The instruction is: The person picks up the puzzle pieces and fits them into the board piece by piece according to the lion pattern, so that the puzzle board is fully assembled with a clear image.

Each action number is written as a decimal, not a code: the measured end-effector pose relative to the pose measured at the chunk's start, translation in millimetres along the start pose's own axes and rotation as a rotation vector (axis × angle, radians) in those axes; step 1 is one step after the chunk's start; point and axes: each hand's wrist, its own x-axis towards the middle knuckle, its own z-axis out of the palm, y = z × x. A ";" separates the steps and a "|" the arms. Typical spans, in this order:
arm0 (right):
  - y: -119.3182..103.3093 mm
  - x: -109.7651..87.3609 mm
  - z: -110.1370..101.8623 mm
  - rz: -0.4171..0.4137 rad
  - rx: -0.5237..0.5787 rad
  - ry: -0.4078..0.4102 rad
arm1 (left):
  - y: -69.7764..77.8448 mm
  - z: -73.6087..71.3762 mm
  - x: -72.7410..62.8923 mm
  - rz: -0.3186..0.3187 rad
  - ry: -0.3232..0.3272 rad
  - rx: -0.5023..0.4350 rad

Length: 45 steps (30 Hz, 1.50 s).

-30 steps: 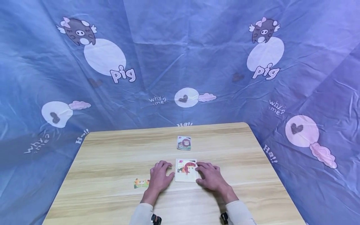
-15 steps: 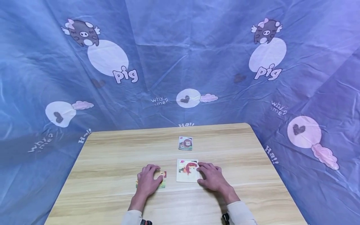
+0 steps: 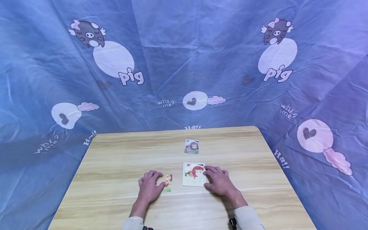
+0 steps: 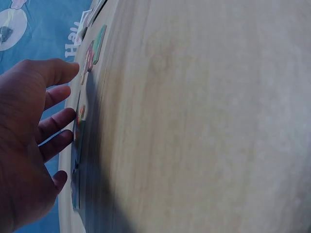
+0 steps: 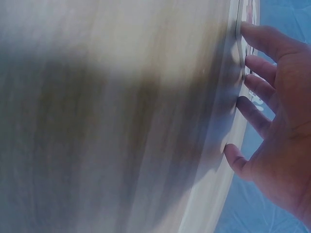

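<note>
My left hand [image 3: 150, 186] hovers low over loose jigsaw pieces [image 3: 168, 187], its thumb and index tips right at their left side in the head view. In the left wrist view its fingers are spread and lightly bent, with a green-edged piece [image 4: 99, 44] past the thumb and others below the fingertips. Part of the loose group is hidden under this hand. My right hand [image 3: 219, 181] rests at the right edge of a white puzzle board [image 3: 193, 182], fingertips and thumb touching its side. Inside the board's frame, a red-maned lion picture is partly filled in at the top.
Behind the board lies a small lion picture card [image 3: 191, 146]. The wooden table [image 3: 120, 153] has rounded far corners and meets a blue printed cloth [image 3: 166, 70] hung on the back and sides.
My left hand has left the board's left side and moved left onto the loose pieces, covering some of them. My right hand stays at the board's right edge.
</note>
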 end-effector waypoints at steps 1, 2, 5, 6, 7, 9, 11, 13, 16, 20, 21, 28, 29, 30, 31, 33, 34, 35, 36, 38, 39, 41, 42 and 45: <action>0.4 -0.1 -0.7 0.001 -0.002 0.000 | 0.6 0.5 0.5 0.004 -0.001 0.002; 0.9 -0.4 -1.2 0.003 -0.001 0.000 | 1.3 1.2 1.1 0.013 0.001 0.003; 1.6 -1.2 -2.5 0.002 0.006 -0.003 | 3.8 2.8 3.1 0.017 -0.006 0.006; 1.7 -1.5 -2.5 -0.001 0.009 -0.002 | 4.7 3.3 3.8 0.019 -0.009 0.009; 1.9 -1.7 -2.4 -0.003 0.012 -0.001 | 5.8 3.6 4.2 0.018 -0.012 0.015; 2.0 -2.1 -2.2 -0.007 0.012 0.004 | 7.8 4.5 5.3 0.018 -0.020 0.027; 1.5 -2.4 -2.4 -0.012 0.009 0.010 | 9.1 5.6 6.4 0.021 -0.025 0.040; 1.5 -2.3 -2.5 -0.017 0.010 0.018 | 9.8 6.6 7.5 0.025 -0.026 0.051; 1.5 -1.6 -2.5 -0.020 0.011 0.019 | 9.6 7.5 8.7 0.029 -0.031 0.063; 2.0 -0.7 -2.0 -0.017 0.013 0.017 | 10.2 6.5 9.2 0.044 -0.032 0.069; 1.9 -0.6 -1.9 -0.018 0.014 0.018 | 10.4 6.1 9.4 0.046 -0.032 0.068; 1.7 -1.5 -0.7 -0.026 0.009 0.029 | 12.5 4.6 10.0 0.034 -0.058 0.043; 1.3 -2.3 -0.6 -0.022 0.009 0.025 | 12.8 4.7 9.8 0.032 -0.060 0.036; 1.1 -3.1 -0.2 -0.019 0.015 0.020 | 13.0 4.9 9.4 0.029 -0.061 0.027; 0.9 -3.9 0.3 -0.015 0.017 0.016 | 13.2 5.3 8.8 0.028 -0.058 0.018; 0.5 -5.2 1.5 -0.005 0.022 0.005 | 13.5 6.1 7.8 0.021 -0.048 -0.009; 0.3 -5.6 2.1 -0.002 0.023 0.002 | 13.7 6.5 7.3 0.017 -0.041 -0.027; 0.2 -5.9 2.7 -0.001 0.025 0.002 | 13.9 7.1 7.0 0.012 -0.033 -0.043; 0.2 -6.0 3.2 -0.001 0.026 0.005 | 14.2 7.7 6.7 0.007 -0.024 -0.057; 0.1 -6.1 3.3 -0.001 0.026 0.007 | 15.2 9.0 7.1 0.001 -0.002 -0.074; 0.1 -6.1 3.0 -0.001 0.025 0.009 | 16.4 9.7 7.5 -0.002 0.006 -0.083; 0.3 -6.2 2.2 -0.003 0.025 0.013 | 19.9 10.8 8.6 -0.001 0.023 -0.105; 0.5 -6.3 1.7 -0.004 0.024 0.015 | 22.1 11.5 9.1 0.001 0.028 -0.118; 1.5 -6.3 0.8 -0.008 0.022 0.015 | 30.8 13.3 10.9 0.002 0.032 -0.163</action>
